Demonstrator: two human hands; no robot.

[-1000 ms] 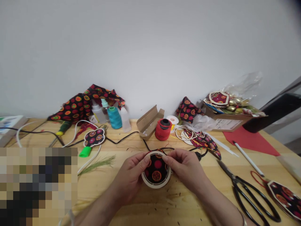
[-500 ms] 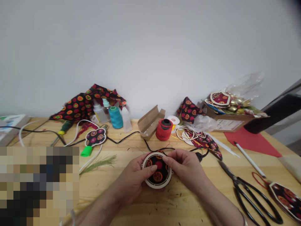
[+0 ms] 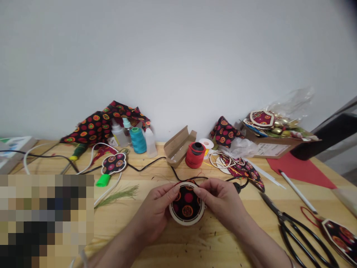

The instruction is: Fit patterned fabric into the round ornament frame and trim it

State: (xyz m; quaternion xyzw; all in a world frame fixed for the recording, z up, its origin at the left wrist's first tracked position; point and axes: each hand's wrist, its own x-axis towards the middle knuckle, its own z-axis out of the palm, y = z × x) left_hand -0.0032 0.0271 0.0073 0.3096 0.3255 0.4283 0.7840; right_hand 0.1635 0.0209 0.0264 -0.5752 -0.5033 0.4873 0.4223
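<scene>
A round ornament (image 3: 187, 204) with a pale wooden rim and dark patterned fabric inside is held just above the wooden table. My left hand (image 3: 159, 206) grips its left side, thumb on the upper left of the rim. My right hand (image 3: 219, 199) pinches the upper right edge, thumb on the front. Fingers behind the disc are hidden. Black scissors (image 3: 295, 227) lie to the right of my right hand. A red spool of cord (image 3: 195, 154) stands behind the ornament.
A flower-shaped piece (image 3: 114, 163), green cap (image 3: 103, 180), teal thread cone (image 3: 138, 140) and small bottle (image 3: 151, 143) are at left. An open cardboard box (image 3: 180, 147), white pen (image 3: 298, 191), red sheet (image 3: 299, 169) and filled carton (image 3: 276, 147) are farther back. A black cable (image 3: 147, 163) crosses the table.
My left thumb has moved from the ornament's fabric centre up to its upper left rim. My right hand keeps nearly the same hold.
</scene>
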